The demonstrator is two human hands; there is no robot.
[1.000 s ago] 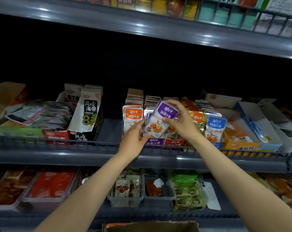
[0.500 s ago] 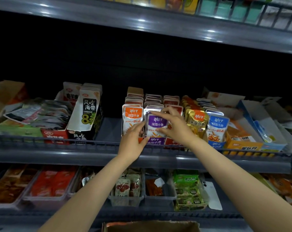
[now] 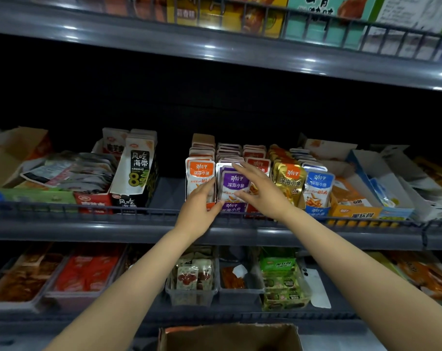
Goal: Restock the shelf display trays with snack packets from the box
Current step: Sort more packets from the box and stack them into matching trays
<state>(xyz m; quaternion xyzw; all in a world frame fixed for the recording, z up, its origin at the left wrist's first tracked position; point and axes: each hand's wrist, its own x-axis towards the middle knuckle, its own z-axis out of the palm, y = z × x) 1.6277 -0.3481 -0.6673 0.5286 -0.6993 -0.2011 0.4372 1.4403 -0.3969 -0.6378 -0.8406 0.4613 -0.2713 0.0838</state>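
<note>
Spanning the view, the middle shelf (image 3: 88, 231) carried the display trays (image 3: 231, 207); the box (image 3: 227, 328) sat well below both hands. Upright, long axis vertical, the front purple packet (image 3: 233, 184) stood between the fingers (image 3: 242, 171): right hand (image 3: 263, 196) nearer, spread apart across its top and right edge; left hand (image 3: 198, 206) loosely extended, touching its left edge.

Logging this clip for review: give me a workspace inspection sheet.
Surface: grey metal shelf with wire front rail.
Job's things: purple foil snack packet upright, front of its row; brown cardboard box open below.
Clutter: torn open cartons right; loose grey packets lying left.
Hands: left hand touches packet fronts; right hand spread on purple packet.
Cables: nothing seen.
Surroundings: boxed goods above; clear plastic trays below.
</note>
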